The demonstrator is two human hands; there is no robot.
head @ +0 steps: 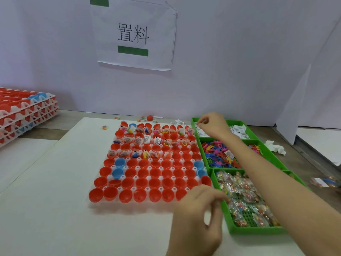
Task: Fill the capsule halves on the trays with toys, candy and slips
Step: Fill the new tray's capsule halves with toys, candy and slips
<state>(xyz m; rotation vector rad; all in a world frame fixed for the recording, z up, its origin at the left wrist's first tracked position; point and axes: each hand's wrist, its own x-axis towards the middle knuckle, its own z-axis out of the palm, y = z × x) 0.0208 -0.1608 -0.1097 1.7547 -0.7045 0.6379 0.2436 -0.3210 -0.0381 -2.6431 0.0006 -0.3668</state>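
Note:
A white tray holds rows of red capsule halves and a few blue ones. The far rows carry toys, candy and slips; the near rows are empty. To its right stand three green bins: slips at the far end, coloured plastic toys in the middle, wrapped candy nearest. My right hand reaches into the slip bin, fingers pinched on slips. My left hand hovers loosely curled at the tray's near right corner beside the candy bin, with nothing visible in it.
A stack of trays with red halves sits at the far left. A loose red capsule half and stray candies lie behind the tray. A crumpled tissue lies right of the bins. A paper sign hangs on the back wall.

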